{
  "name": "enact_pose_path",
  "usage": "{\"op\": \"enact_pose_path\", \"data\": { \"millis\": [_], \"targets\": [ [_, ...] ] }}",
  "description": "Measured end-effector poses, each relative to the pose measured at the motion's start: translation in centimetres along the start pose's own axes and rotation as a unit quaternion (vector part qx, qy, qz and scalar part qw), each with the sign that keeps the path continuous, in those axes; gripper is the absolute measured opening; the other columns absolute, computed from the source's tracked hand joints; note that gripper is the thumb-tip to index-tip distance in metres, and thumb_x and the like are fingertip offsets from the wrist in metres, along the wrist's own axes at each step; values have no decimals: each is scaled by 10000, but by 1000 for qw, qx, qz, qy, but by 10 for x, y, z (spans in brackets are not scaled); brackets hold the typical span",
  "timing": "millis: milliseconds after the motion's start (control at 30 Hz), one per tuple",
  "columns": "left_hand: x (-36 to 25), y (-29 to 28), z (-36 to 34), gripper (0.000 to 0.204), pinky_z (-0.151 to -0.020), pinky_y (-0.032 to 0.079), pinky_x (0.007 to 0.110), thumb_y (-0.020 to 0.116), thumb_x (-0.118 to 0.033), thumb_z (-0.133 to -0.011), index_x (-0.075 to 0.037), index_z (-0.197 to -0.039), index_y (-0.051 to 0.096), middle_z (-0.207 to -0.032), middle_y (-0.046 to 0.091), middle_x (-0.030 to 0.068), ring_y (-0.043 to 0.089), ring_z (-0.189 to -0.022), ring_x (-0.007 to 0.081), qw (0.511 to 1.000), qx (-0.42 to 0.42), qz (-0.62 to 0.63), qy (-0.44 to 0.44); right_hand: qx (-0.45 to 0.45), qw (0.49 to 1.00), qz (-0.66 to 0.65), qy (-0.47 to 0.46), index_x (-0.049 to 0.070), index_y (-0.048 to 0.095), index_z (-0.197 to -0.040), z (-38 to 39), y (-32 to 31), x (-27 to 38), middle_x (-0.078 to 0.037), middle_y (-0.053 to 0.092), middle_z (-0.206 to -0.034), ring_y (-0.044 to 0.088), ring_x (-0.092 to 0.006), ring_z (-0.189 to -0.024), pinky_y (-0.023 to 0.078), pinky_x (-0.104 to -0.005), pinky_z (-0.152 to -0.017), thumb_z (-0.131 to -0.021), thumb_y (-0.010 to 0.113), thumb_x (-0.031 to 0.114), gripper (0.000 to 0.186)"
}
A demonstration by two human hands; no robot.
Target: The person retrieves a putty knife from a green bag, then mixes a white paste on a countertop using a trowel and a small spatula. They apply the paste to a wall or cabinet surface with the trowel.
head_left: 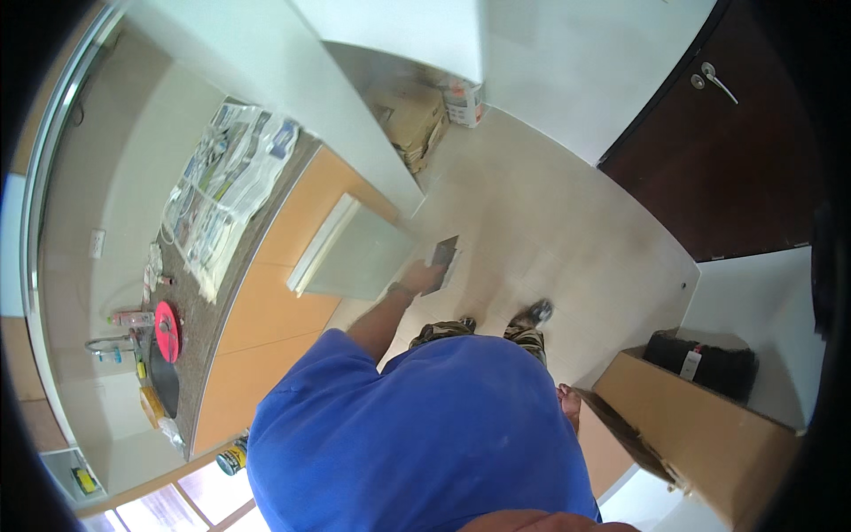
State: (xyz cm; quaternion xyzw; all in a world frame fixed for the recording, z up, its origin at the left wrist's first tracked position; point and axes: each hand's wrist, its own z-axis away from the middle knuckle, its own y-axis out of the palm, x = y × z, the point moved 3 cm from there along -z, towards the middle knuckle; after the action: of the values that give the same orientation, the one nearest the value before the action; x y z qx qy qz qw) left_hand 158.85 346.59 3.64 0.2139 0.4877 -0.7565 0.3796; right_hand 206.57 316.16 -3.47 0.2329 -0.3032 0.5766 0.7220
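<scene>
The left hand (425, 277) is closed around one flat, dark, rectangular plate (447, 249), which is above the floor, left of the two legs and just beyond them. The one right hand (570, 405) shows only in part at the right of the blue shirt (443, 426); I cannot tell whether it is open or closed, or holds anything. It is near the flap of one open cardboard box (709, 434), with one black bundle (700, 365) just beyond.

Two dark shoes (534, 314) are on the pale tiled floor (532, 204). Left of the plate, one pale slab-like piece (359, 250) juts out from the orange cabinet fronts (266, 306).

On the counter (217, 293) above them, newspaper sheets (232, 173) cover the far part. Nearer are one round pink-red lid (167, 330), one clear bottle (133, 319), one tap (108, 344) and one dark sink (162, 383). One can (232, 457) is at the near left, beside the shirt.

Farther off are one worn brown carton (415, 124), one white container (463, 102) beside it and, to the far right, one dark brown door (727, 168) with one lever handle (723, 87).
</scene>
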Motion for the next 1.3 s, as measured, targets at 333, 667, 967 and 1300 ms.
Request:
{"op": "enact_pose_path", "data": {
  "millis": [333, 667, 967, 1300],
  "targets": [
    [42, 67, -45, 266, -668, 520, 448, 484, -237, -857, -71, -1018, 614, -736, 635, 217, 661, -770, 331, 926, 85, -342, -133, 42, 993, 107, -29, 36, 644, -908, -299, -33, 315, -29, 620, -755, 568, -121, -658, 456, -262, -585, -833, 597, 250, 232],
    [-28, 137, -64, 607, -762, 491, 405, 592, -439, -792, 151, -936, 589, -894, 636, 291, 632, -893, 373, 898, -107, 90, -418, 279, 851, 343, -283, 7, 644, -797, -511, 175, 587, -30, 590, -674, 521, -99, -593, 415, -258, -536, -798, 598, 186, 185],
    [-114, 182, -84, 458, -743, 473, 474, 521, -386, -827, 50, -904, 635, -819, 642, 267, 629, -837, 399, 798, -275, 174, -507, 353, 824, 421, -139, 28, 637, -784, -640, 319, 623, -15, 577, -667, 508, -97, -568, 401, -251, -499, -811, 581, 186, 169],
    [-205, 452, -103, 241, -580, 465, 382, 656, -225, -749, 8, -757, 595, -661, 614, 142, 590, -619, 246, 737, -265, 212, -585, 282, 589, 592, -472, 51, 639, -995, -867, 500, 689, -159, 644, -971, 619, -311, -910, 480, -386, -815, -871, 521, 201, 228]
  ]
}}
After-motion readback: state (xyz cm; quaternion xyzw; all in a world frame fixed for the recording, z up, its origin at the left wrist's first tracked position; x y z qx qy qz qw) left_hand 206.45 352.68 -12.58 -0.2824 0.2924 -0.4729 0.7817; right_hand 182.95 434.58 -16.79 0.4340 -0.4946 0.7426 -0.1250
